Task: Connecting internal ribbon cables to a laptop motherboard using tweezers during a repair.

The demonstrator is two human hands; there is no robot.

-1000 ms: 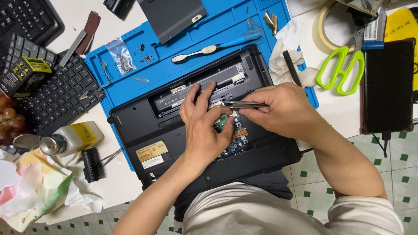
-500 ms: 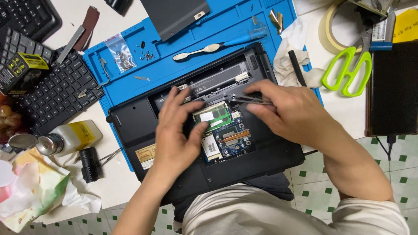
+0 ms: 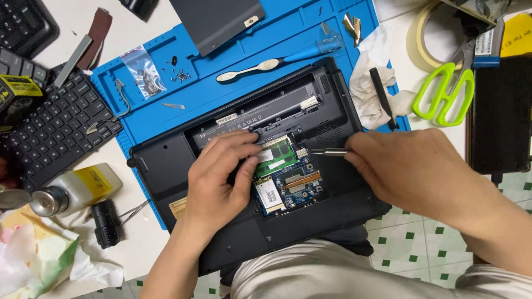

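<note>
Black laptop base [image 3: 183, 166], underside up, on a blue work mat [image 3: 288, 33]; service bay open, circuit boards exposed.

Change noted: a half-second back both hands crowded over the bay; now they have drawn apart, and the green memory module [image 3: 275, 155] lies more fully in view, seemingly tilted up in its slot. Judged: the module is being freed or seated.

Left hand [image 3: 219, 180]: fingers spread flat, tips pressing the bay's upper edge and the module's left side; nothing gripped.

Right hand [image 3: 413, 169]: closed round a slim metal tool [image 3: 328, 151], whose tip points at the module's right edge.

Containers:
- Mat's moulded trays: clear bag [image 3: 143, 71] of small parts; loose dark screws [image 3: 178, 76]; a white-and-blue spudger [image 3: 271, 63]; a dark cover panel [image 3: 219, 22].
- Open bay: memory module, a small white-labelled card [image 3: 271, 195], a copper strip.

Off the mat: green-handled scissors [image 3: 443, 94], a tape roll [image 3: 417, 41], a loose keyboard [image 3: 55, 127], a small bottle [image 3: 77, 191].
</note>
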